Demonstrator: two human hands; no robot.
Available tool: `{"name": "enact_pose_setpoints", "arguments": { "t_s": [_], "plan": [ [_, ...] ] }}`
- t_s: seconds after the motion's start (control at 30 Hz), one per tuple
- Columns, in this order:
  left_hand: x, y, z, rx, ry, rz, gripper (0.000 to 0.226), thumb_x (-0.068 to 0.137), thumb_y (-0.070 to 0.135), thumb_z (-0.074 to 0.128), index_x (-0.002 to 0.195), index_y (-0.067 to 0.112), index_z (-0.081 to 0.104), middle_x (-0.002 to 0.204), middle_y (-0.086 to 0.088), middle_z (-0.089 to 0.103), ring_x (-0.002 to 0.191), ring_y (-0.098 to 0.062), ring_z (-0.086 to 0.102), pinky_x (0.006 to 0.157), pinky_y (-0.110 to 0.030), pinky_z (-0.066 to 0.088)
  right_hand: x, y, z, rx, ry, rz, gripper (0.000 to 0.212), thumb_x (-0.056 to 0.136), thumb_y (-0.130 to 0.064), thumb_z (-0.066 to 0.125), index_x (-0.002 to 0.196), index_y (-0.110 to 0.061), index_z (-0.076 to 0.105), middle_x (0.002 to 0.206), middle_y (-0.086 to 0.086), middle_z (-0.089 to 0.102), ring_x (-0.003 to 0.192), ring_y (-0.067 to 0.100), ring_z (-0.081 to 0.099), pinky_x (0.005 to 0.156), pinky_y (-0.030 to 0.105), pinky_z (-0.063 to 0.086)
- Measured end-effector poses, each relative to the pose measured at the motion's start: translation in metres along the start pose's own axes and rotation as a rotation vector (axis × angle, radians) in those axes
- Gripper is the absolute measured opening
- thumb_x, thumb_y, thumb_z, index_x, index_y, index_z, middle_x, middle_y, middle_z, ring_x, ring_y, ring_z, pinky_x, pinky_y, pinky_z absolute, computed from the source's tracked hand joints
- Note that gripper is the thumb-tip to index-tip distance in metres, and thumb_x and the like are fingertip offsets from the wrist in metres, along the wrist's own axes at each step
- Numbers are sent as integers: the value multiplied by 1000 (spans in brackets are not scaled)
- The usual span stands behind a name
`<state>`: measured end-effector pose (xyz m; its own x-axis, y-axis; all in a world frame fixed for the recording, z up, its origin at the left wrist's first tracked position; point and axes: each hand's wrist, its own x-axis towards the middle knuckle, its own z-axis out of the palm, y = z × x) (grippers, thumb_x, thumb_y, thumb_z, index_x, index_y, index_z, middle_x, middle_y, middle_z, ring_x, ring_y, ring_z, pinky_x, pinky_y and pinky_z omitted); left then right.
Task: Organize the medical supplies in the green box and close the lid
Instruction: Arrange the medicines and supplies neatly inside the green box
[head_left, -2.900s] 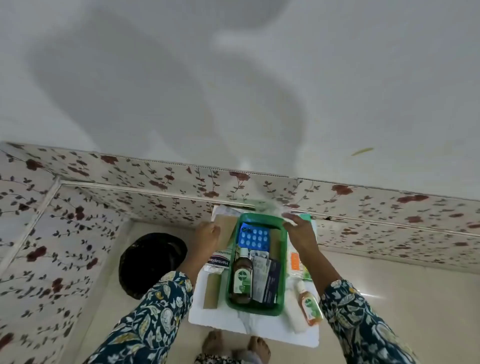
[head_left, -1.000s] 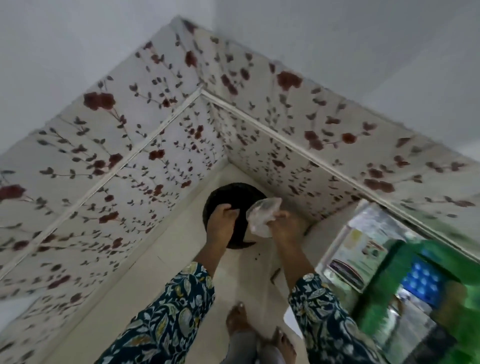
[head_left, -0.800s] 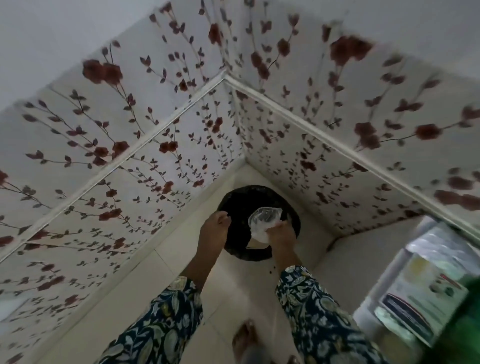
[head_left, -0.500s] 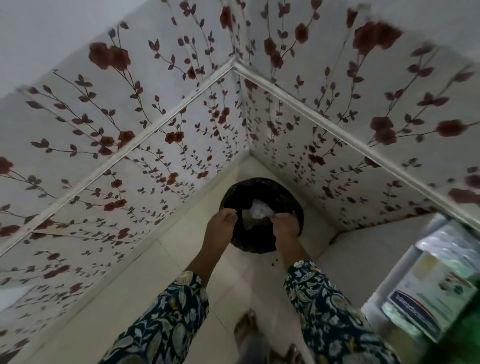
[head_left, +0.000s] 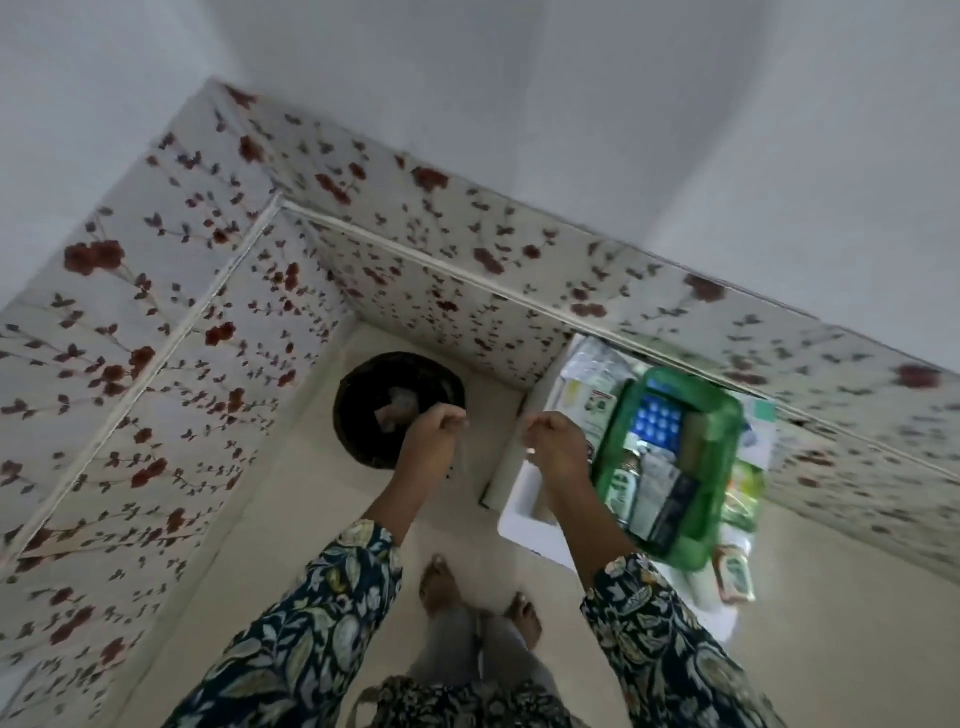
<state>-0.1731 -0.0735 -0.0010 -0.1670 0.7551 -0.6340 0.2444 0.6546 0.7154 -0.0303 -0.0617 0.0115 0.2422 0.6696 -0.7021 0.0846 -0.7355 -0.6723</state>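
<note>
Green plastic box (head_left: 727, 415), lid off and packed with bottles and packets, sits on the white table (head_left: 524, 499), long axis running away from the person. It lies just right of the right hand (head_left: 558, 441), the nearer one; the left hand (head_left: 434, 434) hangs over the round black bin (head_left: 363, 410). Both look loosely curled and empty, though blur leaves that uncertain.

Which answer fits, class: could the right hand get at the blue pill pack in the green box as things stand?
Probably yes. The right hand is empty beside the green box, which stands open, and the blue pill pack lies uncovered on top.
</note>
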Motion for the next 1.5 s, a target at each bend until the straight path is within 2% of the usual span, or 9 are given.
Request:
{"name": "enact_pose_setpoints", "arguments": {
  "t_s": [0.13,0.23,0.43,0.57,0.7,0.9,1.03,1.37,1.5],
  "plan": [
    [-24,8,46,112,-70,40,21,92,13,51,108,5,62,115,-16,65,107,-31,60,89,-38,48,-20,10,-51,9,105,-26,34,86,2,49,64,-21,62,84,12,62,78,27,58,70,38,45],
    [-29,-4,86,319,-152,60,25,89,13,56,109,-2,58,115,-24,62,105,-35,61,79,-34,45,-23,22,-75,-45,159,-57,39,84,1,50,63,-30,58,91,12,66,85,29,62,81,44,51],
    [-22,-33,146,865,-148,81,49,86,32,58,124,4,42,130,-16,48,120,-34,48,97,-42,43,-8,38,-102,-126,207,-144,22,89,-5,46,99,-10,65,99,12,69,95,32,66,83,42,53],
    [-22,-35,152,777,-136,14,38,82,13,52,118,3,44,126,-17,50,116,-35,51,95,-39,43,0,39,-107,-188,198,-171,23,88,-4,47,103,-7,64,92,9,66,93,33,65,80,40,52],
    [-14,-24,129,457,-112,-79,40,78,18,62,111,-2,51,116,-19,60,104,-34,61,74,-31,45,6,25,-93,-334,160,-243,29,86,-1,49,111,-6,62,113,17,66,102,31,61,90,39,49],
    [19,-6,94,348,-89,-81,37,80,18,68,110,2,53,86,-4,57,84,-24,57,74,-36,49,60,3,-54,-1229,-85,-372,66,88,-12,52,144,-7,17,151,24,20,140,39,20,113,45,29],
    [35,-1,89,352,-83,-60,38,80,17,68,110,0,52,86,-8,53,90,-31,61,76,-39,52,91,6,-46,-1438,-117,-299,78,89,-19,54,147,-5,3,155,26,1,144,41,2,117,51,15],
    [42,-3,96,311,-130,-54,27,76,22,72,79,14,46,71,2,49,75,-22,54,66,-32,42,106,-8,-42,-1393,52,-412,54,84,-2,51,135,0,31,138,23,36,129,38,34,112,47,27],
    [37,2,91,298,-139,-52,27,77,23,71,86,13,47,73,2,50,72,-18,53,66,-31,42,99,-19,-49,-1392,70,-478,46,84,-2,50,129,-3,42,135,21,41,125,37,38,109,46,30]
  ]
}}
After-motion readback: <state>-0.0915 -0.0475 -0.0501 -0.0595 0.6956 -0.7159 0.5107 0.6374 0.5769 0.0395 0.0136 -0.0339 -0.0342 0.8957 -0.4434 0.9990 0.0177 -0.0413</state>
